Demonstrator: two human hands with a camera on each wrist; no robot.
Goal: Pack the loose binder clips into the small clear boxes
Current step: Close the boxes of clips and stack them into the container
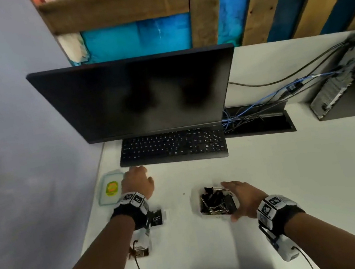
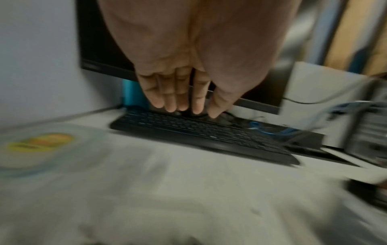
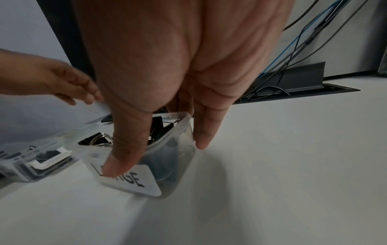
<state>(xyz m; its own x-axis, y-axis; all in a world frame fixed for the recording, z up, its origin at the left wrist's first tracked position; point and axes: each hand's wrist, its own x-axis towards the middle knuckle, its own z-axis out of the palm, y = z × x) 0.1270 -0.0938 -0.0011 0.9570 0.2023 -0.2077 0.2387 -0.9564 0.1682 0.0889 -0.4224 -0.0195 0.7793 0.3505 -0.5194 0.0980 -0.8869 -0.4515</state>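
While your left wrist view was smeared with blur, most of the detail there was lost: the lid (image 2: 41,147) with its yellow-orange sticker showed no readable print. Your left hand (image 1: 138,183) hovered over the white desk (image 1: 295,173) between that lid and the keyboard (image 1: 172,147), fingers straight and together, holding nothing. Its wristband hid part of a second clear box (image 1: 156,217), and only a dark clip or two showed inside; a third small box (image 1: 140,249) below the forearm was too blurred to read.

Your right hand (image 1: 243,198) gripped the small clear box (image 3: 146,159) of binder clips (image 1: 216,202), thumb (image 3: 125,149) pressed on its near face and the fingers down the far side. That box stood upright on the desk, mouth upward, its long axis running roughly toward the keyboard. Your thumb covered part of its white label; the letters "L" and "GE" could be read.
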